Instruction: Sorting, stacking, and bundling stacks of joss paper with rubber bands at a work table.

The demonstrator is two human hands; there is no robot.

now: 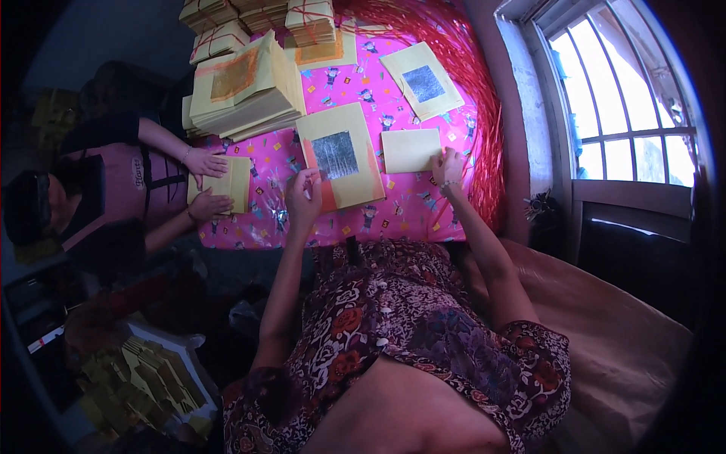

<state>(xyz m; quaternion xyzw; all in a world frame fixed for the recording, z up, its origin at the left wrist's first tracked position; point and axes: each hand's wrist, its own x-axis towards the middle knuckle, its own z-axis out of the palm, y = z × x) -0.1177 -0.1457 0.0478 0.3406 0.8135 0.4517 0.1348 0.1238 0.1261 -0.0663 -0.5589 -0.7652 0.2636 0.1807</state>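
My left hand (304,194) is closed, its fingertips drawn together beside the left edge of a yellow joss paper sheet (357,136) with a silver foil square and an orange border. Whether anything is pinched in it cannot be made out. A plain, folded yellow joss paper (409,150) lies to the right of that sheet. My right hand (448,166) is closed at its lower right corner, gripping the edge. Farther back at the right, another joss paper sheet (423,82) with a silver square lies flat and tilted.
A tall stack of joss paper (249,91) and tied bundles (311,19) stand at the back left. Red plastic strands (488,136) run along the right edge of the pink table (283,155). At left, a co-worker's two hands (208,181) press on a folded yellow paper.
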